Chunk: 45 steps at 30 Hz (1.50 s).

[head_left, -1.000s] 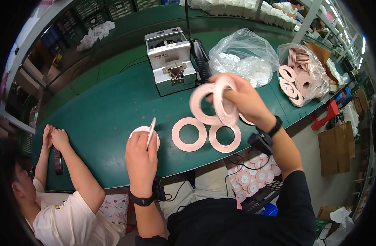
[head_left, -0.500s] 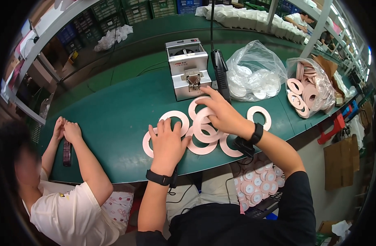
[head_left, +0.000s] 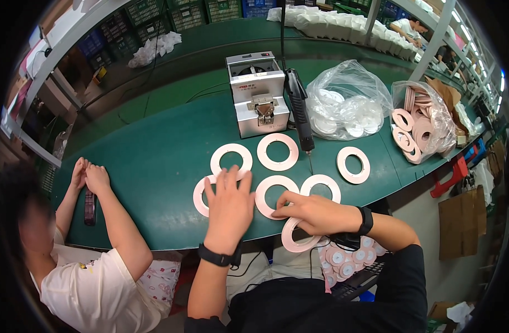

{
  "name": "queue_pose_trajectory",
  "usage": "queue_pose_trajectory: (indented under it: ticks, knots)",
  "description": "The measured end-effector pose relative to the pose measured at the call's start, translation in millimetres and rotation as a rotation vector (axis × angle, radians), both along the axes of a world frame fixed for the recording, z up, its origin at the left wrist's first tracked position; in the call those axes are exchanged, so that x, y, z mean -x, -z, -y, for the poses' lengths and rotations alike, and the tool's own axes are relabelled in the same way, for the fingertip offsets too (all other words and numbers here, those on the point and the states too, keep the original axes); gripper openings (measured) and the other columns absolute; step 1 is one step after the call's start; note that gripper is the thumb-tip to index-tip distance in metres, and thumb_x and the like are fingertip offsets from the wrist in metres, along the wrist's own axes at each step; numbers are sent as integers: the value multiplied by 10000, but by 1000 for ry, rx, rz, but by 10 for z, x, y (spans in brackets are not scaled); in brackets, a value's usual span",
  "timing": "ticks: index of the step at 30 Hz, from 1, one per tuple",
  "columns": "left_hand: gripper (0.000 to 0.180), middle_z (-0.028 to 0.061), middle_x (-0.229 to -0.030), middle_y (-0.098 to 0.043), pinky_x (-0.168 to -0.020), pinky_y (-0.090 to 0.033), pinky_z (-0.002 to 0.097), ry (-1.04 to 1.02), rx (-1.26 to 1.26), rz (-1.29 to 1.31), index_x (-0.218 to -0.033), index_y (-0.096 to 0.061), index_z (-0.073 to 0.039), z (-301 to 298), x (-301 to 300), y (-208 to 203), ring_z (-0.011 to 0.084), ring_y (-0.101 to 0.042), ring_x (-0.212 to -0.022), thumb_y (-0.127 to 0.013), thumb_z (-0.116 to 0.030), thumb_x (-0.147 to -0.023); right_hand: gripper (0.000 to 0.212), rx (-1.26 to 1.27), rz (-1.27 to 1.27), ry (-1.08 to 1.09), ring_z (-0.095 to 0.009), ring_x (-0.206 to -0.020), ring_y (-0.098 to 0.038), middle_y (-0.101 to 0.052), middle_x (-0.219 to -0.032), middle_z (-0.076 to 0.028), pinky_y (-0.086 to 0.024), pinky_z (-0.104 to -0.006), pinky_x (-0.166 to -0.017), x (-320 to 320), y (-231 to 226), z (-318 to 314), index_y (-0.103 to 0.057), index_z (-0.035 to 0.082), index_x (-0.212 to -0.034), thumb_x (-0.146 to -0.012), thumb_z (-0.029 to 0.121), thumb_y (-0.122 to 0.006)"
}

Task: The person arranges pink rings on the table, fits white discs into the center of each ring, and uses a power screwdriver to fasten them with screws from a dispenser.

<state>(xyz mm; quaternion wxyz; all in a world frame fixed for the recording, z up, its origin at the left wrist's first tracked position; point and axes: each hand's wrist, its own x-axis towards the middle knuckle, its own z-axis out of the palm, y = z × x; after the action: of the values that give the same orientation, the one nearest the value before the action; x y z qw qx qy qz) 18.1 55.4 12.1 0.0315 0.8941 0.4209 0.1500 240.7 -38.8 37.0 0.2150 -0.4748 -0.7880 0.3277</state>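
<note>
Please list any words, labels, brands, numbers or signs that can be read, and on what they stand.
Silver machine, upper front: red and dark lettering, not copied here.
Its lower front: dark marking, too small to read.
Pale shirt: small print, unreadable.
Pink rings: none readable.

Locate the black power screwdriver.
In the head view, the black power screwdriver is right of centre, between the silver machine and the clear bag of white discs.

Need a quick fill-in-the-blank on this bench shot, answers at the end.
1. The worktable is ____ in colour.
2. The pink ring nearest the wearer's lap is partly hidden by their ____ hand.
3. Just right of the silver machine is a hand tool coloured ____.
4. The clear bag beside that tool holds discs coloured ____.

Missing words: green; right; black; white.
</note>
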Motion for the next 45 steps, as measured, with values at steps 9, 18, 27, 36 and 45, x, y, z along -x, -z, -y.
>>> queue_pose_trajectory:
  ticks: [9, 18, 27, 36, 45]
  knots:
    - [543, 150, -1550, -486, -1209, -236, 637, 96, 96, 102, -1471, -552, -90, 480, 16, 158, 387, -425, -1436, -661, -282, -975, 270, -114, 54, 427, -425, -873, -719, -740, -879, -219, -574, -486, -777, -342, -41, -1134, -770, 37, -984, -730, 36, -676]
    - [563, 134, -1538, -507, -1210, -245, 618, 128, 38, 141, -1468, -558, -94, 494, 108, 245, 360, -441, -1436, -662, -353, -979, 405, -201, 467, 474, -380, -977, -723, -764, -1036, -174, -581, -444, -858, -158, 92, -1329, -773, 62, -1099, -694, 60, -795]
    - [586, 147, -1548, -492, -1220, -230, 600, 129, 54, 185, -1462, -560, -81, 487, 143, 246, 366, -428, -1435, -686, -341, -953, 420, -295, 322, 454, -385, -985, -705, -730, -1060, -155, -566, -465, -850, -145, 201, -1083, -749, 26, -1068, -675, 97, -880]
    - [602, 144, -1549, -489, -1217, -233, 603, 130, 61, 184, -1462, -561, -84, 484, 147, 237, 364, -427, -1436, -695, -361, -944, 325, -268, 480, 460, -391, -984, -700, -714, -1060, -169, -569, -471, -861, -145, 137, -1225, -748, 25, -1029, -705, 9, -761]
    - [603, 152, -1543, -494, -1234, -205, 611, 136, 77, 165, -1440, -572, -71, 512, 209, 244, 379, -418, -1442, -689, -376, -933, 92, -433, 638, 408, -375, -797, -755, -744, -824, -212, -614, -455, -704, -60, 321, -1502, -772, 48, -785, -714, 105, -767]
